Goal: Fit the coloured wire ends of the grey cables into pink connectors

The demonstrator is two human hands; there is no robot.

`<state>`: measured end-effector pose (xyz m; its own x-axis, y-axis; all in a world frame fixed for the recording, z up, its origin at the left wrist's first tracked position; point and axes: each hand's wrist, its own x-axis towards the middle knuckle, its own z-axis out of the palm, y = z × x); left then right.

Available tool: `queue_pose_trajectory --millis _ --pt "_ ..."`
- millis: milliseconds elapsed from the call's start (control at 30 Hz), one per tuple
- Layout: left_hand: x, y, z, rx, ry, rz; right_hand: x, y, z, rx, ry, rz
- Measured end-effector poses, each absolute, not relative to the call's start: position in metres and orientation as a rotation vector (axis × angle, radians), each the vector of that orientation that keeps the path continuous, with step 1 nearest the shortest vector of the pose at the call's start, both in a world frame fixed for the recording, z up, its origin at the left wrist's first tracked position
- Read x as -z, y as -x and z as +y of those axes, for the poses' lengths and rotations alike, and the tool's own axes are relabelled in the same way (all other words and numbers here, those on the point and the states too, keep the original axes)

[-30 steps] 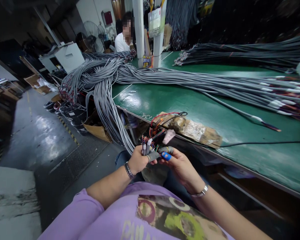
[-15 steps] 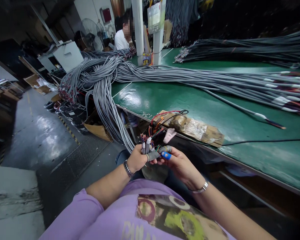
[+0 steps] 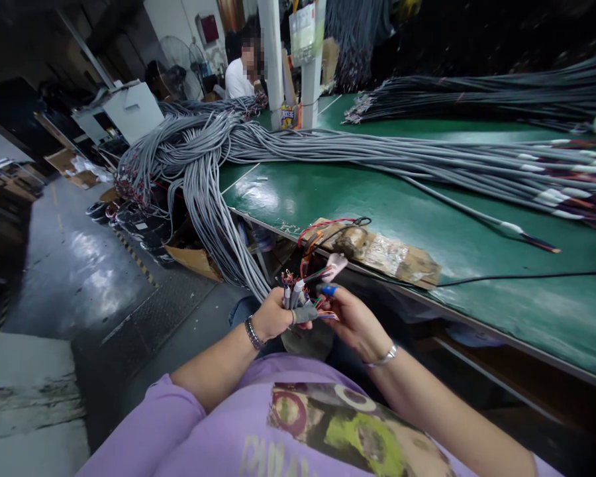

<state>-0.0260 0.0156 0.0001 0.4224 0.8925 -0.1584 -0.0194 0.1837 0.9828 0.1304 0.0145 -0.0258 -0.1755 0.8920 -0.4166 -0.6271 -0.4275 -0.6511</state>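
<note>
My left hand [image 3: 274, 317] is closed round the ends of several grey cables [image 3: 241, 255], which hang down from the bench. Grey and white sheath ends and thin coloured wires [image 3: 322, 315] stick out above and beside its grey-wrapped thumb. Close on its right, my right hand [image 3: 353, 319] has its thumb and forefinger pinched together at some of these wires; blue tape covers one fingertip. The exact wire between the fingertips is too small to make out. Just beyond the hands, a pale pink piece [image 3: 336, 266] sits at the bench edge.
A taped wooden board [image 3: 395, 255] with red and black leads lies on the green bench [image 3: 477, 245]. Long grey cables [image 3: 338, 147] cross the bench, with a darker bundle [image 3: 467, 99] behind. A person [image 3: 238, 78] sits beyond the white post [image 3: 273, 66]. A cardboard box [image 3: 193, 262] stands below.
My right hand has moved slightly up and away from my left thumb, its blue-taped fingertip rising. More loose coloured wire ends now show between the hands. My left hand keeps its hold.
</note>
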Motion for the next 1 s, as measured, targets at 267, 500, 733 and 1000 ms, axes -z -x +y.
queue_pose_trajectory --millis 267,500,733,1000 --pt "0.001 0.024 0.014 -0.947 -1.131 0.962 0.016 -0.142 -0.002 -1.884 0.781 -0.578" --pt "0.004 0.023 0.010 -0.931 -1.196 0.994 0.013 -0.131 -0.004 -1.616 0.921 -0.722" --pt "0.004 0.028 0.011 -0.756 -1.322 0.961 0.010 -0.129 -0.003 -1.524 0.955 -0.841" --pt "0.001 0.023 0.010 -1.013 -1.176 0.962 0.023 -0.135 0.006 -1.644 0.916 -0.428"
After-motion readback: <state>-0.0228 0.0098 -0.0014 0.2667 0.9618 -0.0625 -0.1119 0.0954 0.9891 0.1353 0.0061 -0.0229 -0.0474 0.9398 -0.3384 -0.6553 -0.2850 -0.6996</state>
